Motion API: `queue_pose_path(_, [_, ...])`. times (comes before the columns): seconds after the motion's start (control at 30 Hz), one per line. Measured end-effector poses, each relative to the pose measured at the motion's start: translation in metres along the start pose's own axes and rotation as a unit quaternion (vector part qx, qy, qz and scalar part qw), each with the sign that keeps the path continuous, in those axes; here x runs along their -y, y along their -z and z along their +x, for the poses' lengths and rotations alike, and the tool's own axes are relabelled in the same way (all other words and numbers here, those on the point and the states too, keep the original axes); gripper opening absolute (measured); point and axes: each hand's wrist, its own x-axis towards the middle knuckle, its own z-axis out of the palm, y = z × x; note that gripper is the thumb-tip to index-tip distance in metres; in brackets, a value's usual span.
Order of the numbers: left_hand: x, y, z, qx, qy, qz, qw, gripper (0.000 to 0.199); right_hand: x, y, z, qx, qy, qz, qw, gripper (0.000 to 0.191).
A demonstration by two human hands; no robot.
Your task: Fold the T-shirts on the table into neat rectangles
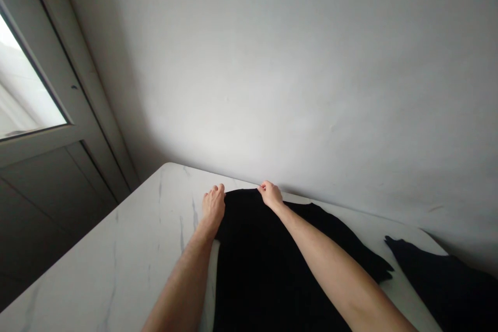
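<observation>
Bare arms [330, 264] reached over a black cloth [257, 275]; right fingers [261, 186] pinched its edge, left fingers [220, 189] lay open, keeping it flat.

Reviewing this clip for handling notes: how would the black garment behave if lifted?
Probably floppy: the black garment lies flat with soft, rippled edges. The right hand grips just its edge, suggesting it is light. It may slide, since the white marble-patterned table looks smooth.

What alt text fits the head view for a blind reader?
The left hand rests on the far edge of a black cloth spread on a white marble-look table, and the right hand pinches that edge. Another black cloth lies to the right; a glazed door and a grey wall stand beyond.
</observation>
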Motion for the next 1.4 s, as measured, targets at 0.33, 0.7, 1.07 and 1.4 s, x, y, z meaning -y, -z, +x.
queue_pose_path(0.33, [0.019, 0.018, -0.001, 0.055, 0.049, -0.013, 0.997, 0.025, 0.005, -0.007, -0.015, -0.034, 0.005, -0.045, 0.998, 0.022])
queue_pose_path(0.7, [0.027, 0.019, 0.01, 0.036, 0.043, -0.095, 0.994, 0.021, 0.003, -0.012, -0.016, -0.046, 0.0, -0.059, 0.997, 0.024])
queue_pose_path(1.07, [0.0, 0.027, -0.004, -0.037, 0.01, 0.0, 0.999, 0.033, 0.008, -0.01, -0.019, -0.051, -0.005, -0.065, 0.997, 0.023])
queue_pose_path(1.4, [-0.071, -0.031, -0.033, 0.028, -0.218, -0.011, 0.976, 0.054, 0.007, -0.008, -0.02, -0.055, -0.009, -0.054, 0.997, 0.023])
